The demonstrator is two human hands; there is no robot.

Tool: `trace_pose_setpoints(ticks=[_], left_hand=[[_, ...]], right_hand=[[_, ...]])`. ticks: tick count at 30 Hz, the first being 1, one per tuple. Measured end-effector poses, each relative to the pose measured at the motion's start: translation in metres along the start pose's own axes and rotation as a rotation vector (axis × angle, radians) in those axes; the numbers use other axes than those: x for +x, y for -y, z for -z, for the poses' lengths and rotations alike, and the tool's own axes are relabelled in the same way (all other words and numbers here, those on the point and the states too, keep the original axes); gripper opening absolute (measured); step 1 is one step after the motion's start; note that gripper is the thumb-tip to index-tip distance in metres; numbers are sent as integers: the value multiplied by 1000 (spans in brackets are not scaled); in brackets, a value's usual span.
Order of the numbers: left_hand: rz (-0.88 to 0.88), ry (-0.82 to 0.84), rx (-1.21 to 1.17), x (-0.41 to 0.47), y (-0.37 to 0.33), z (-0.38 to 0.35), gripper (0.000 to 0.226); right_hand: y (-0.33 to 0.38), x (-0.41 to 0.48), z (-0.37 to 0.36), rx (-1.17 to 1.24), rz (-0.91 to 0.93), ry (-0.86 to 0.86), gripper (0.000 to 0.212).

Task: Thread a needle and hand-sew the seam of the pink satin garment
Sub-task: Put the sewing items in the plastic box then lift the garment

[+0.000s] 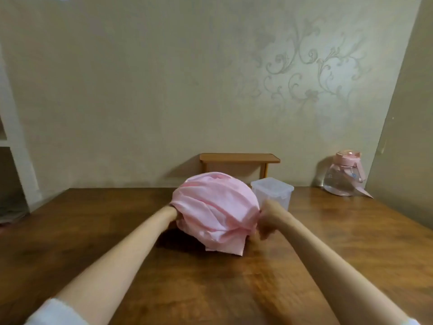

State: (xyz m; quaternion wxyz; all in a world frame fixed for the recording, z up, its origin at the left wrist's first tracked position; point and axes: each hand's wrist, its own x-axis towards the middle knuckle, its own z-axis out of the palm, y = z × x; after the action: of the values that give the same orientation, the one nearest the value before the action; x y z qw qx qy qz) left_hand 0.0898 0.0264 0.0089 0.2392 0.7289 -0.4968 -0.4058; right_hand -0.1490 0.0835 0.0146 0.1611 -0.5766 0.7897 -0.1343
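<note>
The pink satin garment (215, 209) is bunched into a rounded bundle, lifted just above the wooden table (93, 221), with a flat corner hanging down at its near side. My left hand (173, 213) is mostly hidden under the bundle's left edge and holds it there. On the right side my right hand (266, 221) is closed on the cloth's edge. Both arms reach forward from the bottom corners. No needle or thread shows anywhere.
A clear plastic lidded box (273, 190) stands just behind the bundle on the right. A pink-capped water bottle (344, 177) sits at the far right against the wall. A small wooden shelf (239, 158) stands at the table's back edge.
</note>
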Motion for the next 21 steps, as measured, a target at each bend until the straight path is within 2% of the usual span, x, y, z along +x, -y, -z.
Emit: trace_pose_setpoints(ticks=[1,3,4,5,6,7,8,10,11,13,15,18,21], left_hand=[[-90,40,205,-1,-4,17,17],[-167,174,493,-4,-17,51,39],[-194,134,653,-9,-23,64,51],[-250,3,803,-17,-31,73,59],[-394,-133,864,-26,-40,76,64],[-577,-138,821,-32,-47,73,70],[-727,1,778,-42,-53,65,79],[-753,333,863,-60,-47,32,102],[-750,352,1015,-60,-37,10,110],[-800,229,1167,-32,-20,-27,119],[-856,158,1100,1,-8,-53,115],[-907,96,957,24,-15,-80,105],[-894,79,883,28,-36,-109,98]], right_hand=[[-5,-2,12,18,15,-124,3],[-23,-1,26,165,120,-568,18],[-32,2,27,269,193,-729,33],[-41,10,25,327,246,-757,56],[-46,16,23,369,286,-687,82],[-52,26,18,422,294,-567,102],[-58,36,12,488,276,-458,112],[-67,51,0,608,250,-363,114],[-71,56,-6,674,253,-354,107],[-78,66,-13,747,278,-399,88],[-79,78,-5,757,302,-466,74],[-64,100,33,847,310,-691,74],[-20,119,78,806,326,-876,78]])
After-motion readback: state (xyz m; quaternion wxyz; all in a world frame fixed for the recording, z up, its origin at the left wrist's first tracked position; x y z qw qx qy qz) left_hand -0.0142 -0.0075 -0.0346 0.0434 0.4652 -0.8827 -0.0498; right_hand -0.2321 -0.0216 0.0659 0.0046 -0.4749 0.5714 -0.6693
